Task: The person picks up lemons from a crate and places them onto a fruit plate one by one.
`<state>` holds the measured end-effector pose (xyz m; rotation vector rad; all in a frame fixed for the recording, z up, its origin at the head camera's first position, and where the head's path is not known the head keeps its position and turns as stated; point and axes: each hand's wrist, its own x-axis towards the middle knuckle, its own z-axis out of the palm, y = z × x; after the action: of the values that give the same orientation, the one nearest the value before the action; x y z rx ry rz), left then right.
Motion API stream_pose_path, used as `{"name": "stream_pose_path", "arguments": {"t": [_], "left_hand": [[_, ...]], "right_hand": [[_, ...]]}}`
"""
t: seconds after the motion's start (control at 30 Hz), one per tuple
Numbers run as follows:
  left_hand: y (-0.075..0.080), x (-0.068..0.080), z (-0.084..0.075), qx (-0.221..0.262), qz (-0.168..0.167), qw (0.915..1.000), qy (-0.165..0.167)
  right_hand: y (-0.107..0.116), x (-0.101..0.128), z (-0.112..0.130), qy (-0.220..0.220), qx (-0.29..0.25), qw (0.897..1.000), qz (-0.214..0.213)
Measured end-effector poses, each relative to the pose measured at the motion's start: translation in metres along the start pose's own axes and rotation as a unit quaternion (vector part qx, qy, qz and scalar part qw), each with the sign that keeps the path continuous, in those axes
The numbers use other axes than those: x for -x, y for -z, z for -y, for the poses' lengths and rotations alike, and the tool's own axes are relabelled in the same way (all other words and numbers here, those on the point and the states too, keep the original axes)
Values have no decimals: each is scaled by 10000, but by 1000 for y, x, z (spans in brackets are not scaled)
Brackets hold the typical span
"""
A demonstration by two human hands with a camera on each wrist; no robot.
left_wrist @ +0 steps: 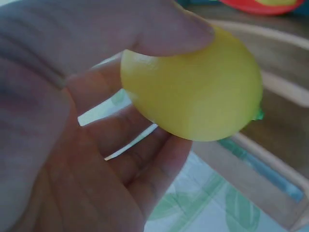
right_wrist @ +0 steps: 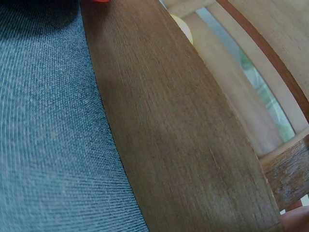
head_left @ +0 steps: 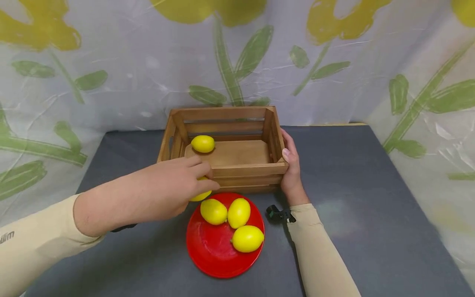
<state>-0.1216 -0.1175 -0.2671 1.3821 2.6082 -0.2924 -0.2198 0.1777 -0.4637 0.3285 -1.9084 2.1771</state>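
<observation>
My left hand (head_left: 167,187) holds a lemon (left_wrist: 193,87) between thumb and fingers. In the head view it is just in front of the wooden crate (head_left: 248,170), above the far left edge of a red plate (head_left: 211,255). Three more lemons lie on that plate: one at left (head_left: 213,212), one in the middle (head_left: 239,213) and one nearer me (head_left: 248,239). Inside the crate, toward its left end, rests another lemon (head_left: 203,144). My right hand (head_left: 292,169) grips the crate's right end, thumb at the front corner; part of its fingers is hidden behind the wall.
A dark grey table (head_left: 356,198) carries the crate and plate. Behind it hangs a pale curtain (head_left: 141,82) with painted yellow flowers and green leaves. A black wrist strap (head_left: 281,215) sits by my right cuff.
</observation>
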Motion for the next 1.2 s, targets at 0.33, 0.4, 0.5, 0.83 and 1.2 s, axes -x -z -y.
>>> {"name": "stream_pose_path", "arguments": {"t": [0.33,0.4,0.5,0.83,1.2], "left_hand": [[-43,1,-25,546,107,9984,-114],[-54,0,-30,595,71,9981,-164],[-67,-1,-35,680,92,9974,-230],[-94,-3,-48,556,103,9980,-272],[-114,-4,-56,205,-97,9991,-361]], "right_hand": [[1,-2,-2,21,-90,9999,44],[1,-2,-2,17,-68,10000,46],[1,-2,-2,-19,-34,10000,42],[0,-2,0,-55,-20,10000,29],[1,-2,-1,-70,133,9999,-10]]}}
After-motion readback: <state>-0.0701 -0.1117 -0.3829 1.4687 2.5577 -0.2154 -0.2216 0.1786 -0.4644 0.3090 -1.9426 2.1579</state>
